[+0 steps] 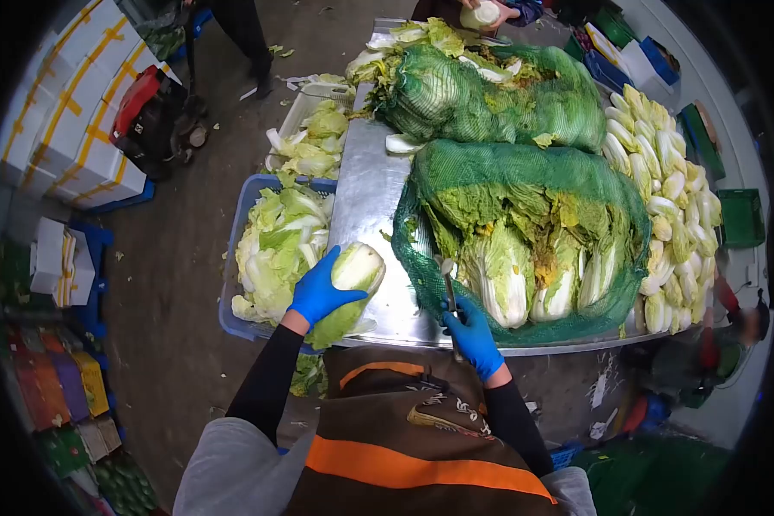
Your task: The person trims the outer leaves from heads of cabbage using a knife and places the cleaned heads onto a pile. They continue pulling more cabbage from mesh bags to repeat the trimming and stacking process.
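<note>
My left hand [322, 291], in a blue glove, grips a napa cabbage [359, 268] by its side, over the table's left front edge. The cabbage's pale cut base points away from me and its leaves hang toward me. In a blue glove too, my right hand [475, 338] is closed around a slim knife [448, 279], held upright at the table's front edge. Just beyond the right hand lies an open green mesh sack [525, 163] with several napa cabbages [500, 275] in it, their outer leaves yellowed and browned.
A blue crate [232, 297] of trimmed leaves [271, 232] stands left of the metal table [361, 172]. Behind is a second mesh sack [507, 103]; peeled cabbages [666, 206] are piled at right. Another person's hand [506, 12] holds a cabbage at the far side. Someone stands near a red-black machine [146, 120].
</note>
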A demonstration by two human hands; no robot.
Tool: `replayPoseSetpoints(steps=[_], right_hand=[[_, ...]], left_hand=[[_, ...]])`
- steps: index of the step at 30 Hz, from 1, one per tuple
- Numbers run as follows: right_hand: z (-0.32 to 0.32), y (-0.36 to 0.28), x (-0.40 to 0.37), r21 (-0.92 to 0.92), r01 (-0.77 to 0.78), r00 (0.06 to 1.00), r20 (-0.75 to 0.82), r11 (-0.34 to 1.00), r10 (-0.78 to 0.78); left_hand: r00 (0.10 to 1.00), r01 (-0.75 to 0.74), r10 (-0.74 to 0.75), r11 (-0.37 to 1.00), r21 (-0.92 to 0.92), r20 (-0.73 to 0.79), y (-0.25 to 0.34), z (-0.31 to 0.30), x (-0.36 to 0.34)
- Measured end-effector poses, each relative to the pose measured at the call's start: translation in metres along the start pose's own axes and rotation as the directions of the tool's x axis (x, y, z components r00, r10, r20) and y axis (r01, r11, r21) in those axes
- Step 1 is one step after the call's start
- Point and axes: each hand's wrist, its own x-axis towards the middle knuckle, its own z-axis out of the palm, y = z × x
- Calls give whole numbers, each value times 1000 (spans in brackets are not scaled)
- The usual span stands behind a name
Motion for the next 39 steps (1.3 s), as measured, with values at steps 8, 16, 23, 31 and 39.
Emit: replayPoseSetpoints(steps=[8, 16, 23, 31, 39], right_hand=[[46, -22, 38, 163, -32, 997, 70, 986, 20], [71, 17, 74, -222, -72, 991, 91, 972, 94], [74, -5, 57, -318, 44, 999, 44, 947, -31], [86, 7, 57, -509, 121, 993, 65, 852, -102], [105, 22, 66, -726, 117, 990, 28, 678, -142]], left_hand=[[960, 201, -234, 959, 201, 157, 15, 27, 13], [991, 64, -94, 955, 289, 91, 15, 28, 7], [973, 159, -195, 955, 249, 126, 32, 26, 13], [982, 143, -166, 966, 214, 91, 27, 31, 12], [983, 147, -167, 965, 218, 77, 27, 29, 13]])
